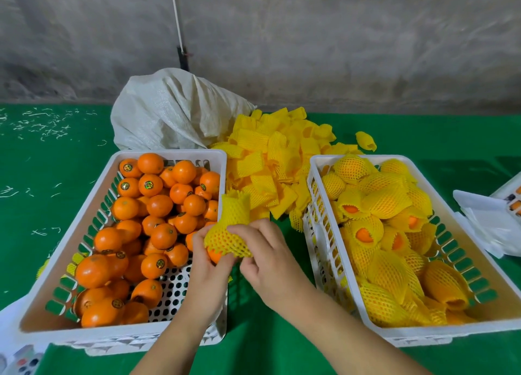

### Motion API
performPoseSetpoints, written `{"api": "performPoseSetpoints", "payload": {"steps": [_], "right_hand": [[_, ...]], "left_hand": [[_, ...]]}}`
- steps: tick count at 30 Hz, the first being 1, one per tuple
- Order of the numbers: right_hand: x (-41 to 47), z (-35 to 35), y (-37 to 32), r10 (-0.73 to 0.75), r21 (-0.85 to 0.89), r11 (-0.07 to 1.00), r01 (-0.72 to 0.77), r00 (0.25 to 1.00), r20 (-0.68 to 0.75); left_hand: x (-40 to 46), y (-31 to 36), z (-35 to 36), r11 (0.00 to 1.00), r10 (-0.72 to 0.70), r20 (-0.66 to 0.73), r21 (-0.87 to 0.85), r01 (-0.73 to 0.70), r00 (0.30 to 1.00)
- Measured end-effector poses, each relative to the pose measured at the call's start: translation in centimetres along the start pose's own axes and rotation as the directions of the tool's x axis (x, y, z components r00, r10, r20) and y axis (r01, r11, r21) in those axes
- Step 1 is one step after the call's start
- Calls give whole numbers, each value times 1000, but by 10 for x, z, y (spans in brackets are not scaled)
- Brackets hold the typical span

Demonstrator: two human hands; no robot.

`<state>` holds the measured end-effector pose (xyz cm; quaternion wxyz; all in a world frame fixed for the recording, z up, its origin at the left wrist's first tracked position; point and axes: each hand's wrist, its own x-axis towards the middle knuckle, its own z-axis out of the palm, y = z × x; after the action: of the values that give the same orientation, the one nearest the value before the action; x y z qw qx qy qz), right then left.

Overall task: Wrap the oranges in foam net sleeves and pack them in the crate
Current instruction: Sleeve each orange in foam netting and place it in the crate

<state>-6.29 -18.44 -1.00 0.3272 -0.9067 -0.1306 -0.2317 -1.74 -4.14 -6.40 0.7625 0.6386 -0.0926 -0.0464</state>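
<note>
White woven sack [174,112] on green tablecloth [50,171], grey concrete wall [338,42] behind

Even soft light, faint shadows, wide-angle edge warp, slightly soft focus

A rough grey concrete wall [338,42] fills the back of the scene, mottled with darker and paler patches. A thin white cord [176,11] runs down it to a small dark fitting [182,57] near its foot. Below the wall lies a table covered in green cloth [50,160]. Small pale scraps [42,124] are scattered over the cloth toward its far left corner. The light is even and dull.
</note>
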Motion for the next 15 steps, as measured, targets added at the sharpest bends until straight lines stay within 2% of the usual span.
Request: {"api": "performPoseSetpoints", "payload": {"steps": [2, 4, 5, 7, 9, 11, 13, 15], "right_hand": [[-3, 11, 1, 143, 68, 989, -134, 979, -143], [-3, 21, -3, 311, 197, 944, -266, 914, -258], [-1, 23, -3, 411, 303, 895, -327, 868, -279], [4, 24, 1, 554, 467, 784, -409, 800, -230], [6, 22, 6, 551, 452, 785, -424, 811, -196], [3, 20, 3, 484, 501, 784, -367, 867, -122], [1, 20, -2, 402, 544, 777, -317, 915, -40], [2, 20, -1, 341, 496, 822, -279, 939, -37]], "left_hand": [[-2, 5, 4, 999, -7, 5, 42, 6, 1000], [-4, 9, 8, 1000, -6, -9, 25, 7, 1000], [-4, 11, 9, 1000, -5, -9, 8, 5, 1000], [-6, 15, 13, 1000, -6, -12, -7, 6, 1000], [-6, 19, 17, 1000, -17, -54, -15, 16, 998], [-3, 22, 19, 999, -26, -98, -29, 23, 995], [0, 23, 18, 998, -46, -97, -54, 41, 994], [1, 22, 16, 995, -66, -59, -75, 61, 996]]}}
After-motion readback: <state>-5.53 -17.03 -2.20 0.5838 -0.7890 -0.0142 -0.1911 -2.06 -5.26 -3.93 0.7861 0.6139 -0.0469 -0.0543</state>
